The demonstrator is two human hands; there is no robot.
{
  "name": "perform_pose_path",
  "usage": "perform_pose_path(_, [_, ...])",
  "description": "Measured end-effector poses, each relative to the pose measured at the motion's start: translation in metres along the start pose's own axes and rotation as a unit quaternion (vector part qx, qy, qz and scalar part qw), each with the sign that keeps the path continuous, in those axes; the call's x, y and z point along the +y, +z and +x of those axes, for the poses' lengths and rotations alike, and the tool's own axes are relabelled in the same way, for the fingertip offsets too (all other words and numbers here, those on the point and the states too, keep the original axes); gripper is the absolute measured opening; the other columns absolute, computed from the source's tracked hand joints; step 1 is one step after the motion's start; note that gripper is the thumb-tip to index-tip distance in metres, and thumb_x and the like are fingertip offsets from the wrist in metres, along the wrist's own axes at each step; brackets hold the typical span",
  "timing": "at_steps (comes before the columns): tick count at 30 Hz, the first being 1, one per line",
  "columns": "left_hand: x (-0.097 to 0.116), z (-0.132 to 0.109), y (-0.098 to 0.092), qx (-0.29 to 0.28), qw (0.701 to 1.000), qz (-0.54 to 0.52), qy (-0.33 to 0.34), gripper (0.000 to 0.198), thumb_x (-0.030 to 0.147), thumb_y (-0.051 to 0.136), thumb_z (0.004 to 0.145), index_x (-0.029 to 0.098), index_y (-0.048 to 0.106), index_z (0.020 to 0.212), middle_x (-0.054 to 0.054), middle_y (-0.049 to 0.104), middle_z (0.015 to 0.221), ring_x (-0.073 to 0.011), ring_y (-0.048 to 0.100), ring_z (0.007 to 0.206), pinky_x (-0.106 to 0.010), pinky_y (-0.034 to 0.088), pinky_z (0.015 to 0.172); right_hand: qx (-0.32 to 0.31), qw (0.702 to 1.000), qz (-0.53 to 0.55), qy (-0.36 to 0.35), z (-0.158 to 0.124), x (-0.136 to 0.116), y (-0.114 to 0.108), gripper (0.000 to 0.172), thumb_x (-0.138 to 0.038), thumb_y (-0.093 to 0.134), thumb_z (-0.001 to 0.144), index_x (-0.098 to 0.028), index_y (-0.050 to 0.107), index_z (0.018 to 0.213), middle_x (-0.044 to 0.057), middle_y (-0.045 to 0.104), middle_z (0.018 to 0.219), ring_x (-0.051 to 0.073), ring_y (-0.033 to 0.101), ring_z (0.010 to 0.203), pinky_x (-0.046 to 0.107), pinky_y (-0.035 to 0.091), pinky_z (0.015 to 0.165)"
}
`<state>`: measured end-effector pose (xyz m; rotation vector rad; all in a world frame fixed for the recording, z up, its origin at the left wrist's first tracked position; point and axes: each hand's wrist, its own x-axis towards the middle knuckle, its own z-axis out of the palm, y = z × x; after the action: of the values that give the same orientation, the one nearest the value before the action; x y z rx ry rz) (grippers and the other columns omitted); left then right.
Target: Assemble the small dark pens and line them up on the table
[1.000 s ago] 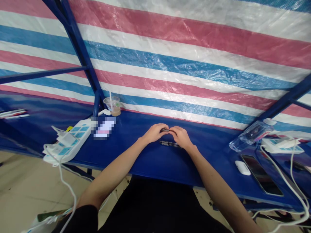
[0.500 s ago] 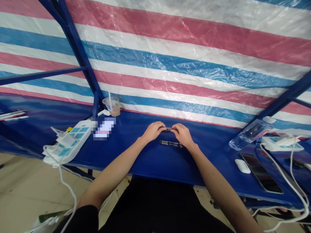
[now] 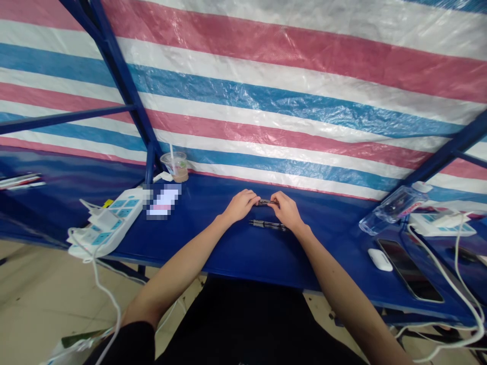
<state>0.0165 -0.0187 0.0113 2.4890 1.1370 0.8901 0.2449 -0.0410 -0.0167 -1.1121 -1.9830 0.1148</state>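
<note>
My left hand [image 3: 240,204] and my right hand [image 3: 287,210] meet over the middle of the blue table [image 3: 236,248]. Both pinch the ends of a short dark pen-like piece [image 3: 266,202], held level just above the table. A second dark pen [image 3: 267,224] lies on the table just below my hands, its right end under my right palm.
A white power strip [image 3: 108,220] with cables lies at the left. A plastic cup with a straw [image 3: 176,166] stands by the blue post. At the right are a clear bottle lying down [image 3: 391,209], a white earbud case [image 3: 379,259], a dark phone [image 3: 409,276] and another power strip [image 3: 441,227]. A striped tarp [image 3: 289,86] hangs behind.
My hands have drawn slightly apart, so more of the dark piece shows between my fingers. The pen on the table has not moved.
</note>
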Motion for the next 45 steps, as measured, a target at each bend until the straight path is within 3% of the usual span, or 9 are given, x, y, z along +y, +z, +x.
perform_pose_path(11, [-0.008,0.002,0.0,0.035,0.999,-0.024,0.014,0.02,0.029,0.064,0.101,0.022,0.077,0.088,-0.005,0.075,0.099,-0.0228,0.065,0.097,-0.038,0.051,0.092,-0.055,0.998,-0.021,0.008,0.002,0.008,0.002,0.019,-0.028,0.056,0.104,-0.024,0.07,0.093,0.006,0.076,0.096,0.023,0.069,0.089,0.033,0.048,0.083])
perform_pose_path(19, [-0.001,0.001,0.0,0.076,0.995,-0.052,0.029,0.015,0.022,0.067,0.099,0.022,0.075,0.086,-0.004,0.073,0.095,-0.021,0.066,0.095,-0.036,0.052,0.09,-0.099,0.994,-0.043,0.018,0.002,0.01,0.002,0.04,-0.033,0.044,0.11,-0.023,0.068,0.081,0.002,0.072,0.077,0.018,0.063,0.071,0.03,0.043,0.076])
perform_pose_path(25, [-0.004,0.001,-0.001,0.092,0.995,-0.038,0.026,0.012,0.026,0.064,0.101,0.022,0.074,0.107,-0.005,0.074,0.103,-0.0212,0.065,0.098,-0.036,0.051,0.094,-0.014,1.0,-0.018,0.017,0.003,0.009,-0.004,0.031,-0.035,0.049,0.108,-0.023,0.074,0.094,0.006,0.075,0.091,0.023,0.067,0.086,0.033,0.047,0.083])
perform_pose_path(32, [-0.003,0.002,-0.002,0.076,0.997,-0.033,0.009,0.02,0.035,0.062,0.103,0.023,0.077,0.1,-0.004,0.079,0.1,-0.0225,0.068,0.095,-0.037,0.05,0.093,0.034,0.999,0.002,-0.015,0.003,-0.001,-0.007,0.024,-0.04,0.059,0.104,-0.025,0.076,0.097,0.008,0.075,0.096,0.026,0.064,0.094,0.039,0.051,0.089])
perform_pose_path(37, [-0.002,0.002,-0.003,0.107,0.994,-0.013,-0.006,0.024,0.036,0.06,0.105,0.022,0.078,0.098,-0.005,0.079,0.099,-0.0231,0.07,0.094,-0.038,0.051,0.093,0.034,0.994,0.067,0.077,0.005,-0.004,-0.009,0.03,-0.054,0.067,0.097,-0.025,0.076,0.098,0.004,0.073,0.078,0.023,0.066,0.075,0.037,0.051,0.079])
perform_pose_path(40, [-0.004,0.002,-0.005,0.144,0.989,-0.016,-0.02,0.025,0.038,0.059,0.105,0.023,0.079,0.1,-0.005,0.079,0.101,-0.0233,0.071,0.096,-0.038,0.051,0.094,0.02,0.962,0.213,0.17,0.008,-0.005,-0.012,0.044,-0.065,0.06,0.096,-0.024,0.074,0.097,0.0,0.066,0.063,0.017,0.056,0.053,0.031,0.045,0.059])
perform_pose_path(43, [-0.007,0.003,-0.005,0.153,0.988,-0.027,-0.027,0.027,0.041,0.06,0.104,0.023,0.08,0.101,-0.005,0.079,0.101,-0.0235,0.071,0.097,-0.038,0.052,0.094,0.002,0.884,0.402,0.237,0.012,-0.004,-0.018,0.062,-0.077,0.046,0.096,-0.021,0.073,0.099,0.002,0.065,0.065,0.014,0.046,0.044,0.028,0.034,0.047])
perform_pose_path(45, [-0.009,0.003,-0.004,0.151,0.988,-0.034,-0.026,0.027,0.041,0.06,0.104,0.023,0.079,0.102,-0.005,0.079,0.1,-0.0233,0.071,0.096,-0.038,0.053,0.093,-0.025,0.832,0.49,0.258,0.013,-0.002,-0.024,0.063,-0.077,0.045,0.096,-0.022,0.073,0.103,0.004,0.067,0.073,0.014,0.05,0.049,0.028,0.036,0.048])
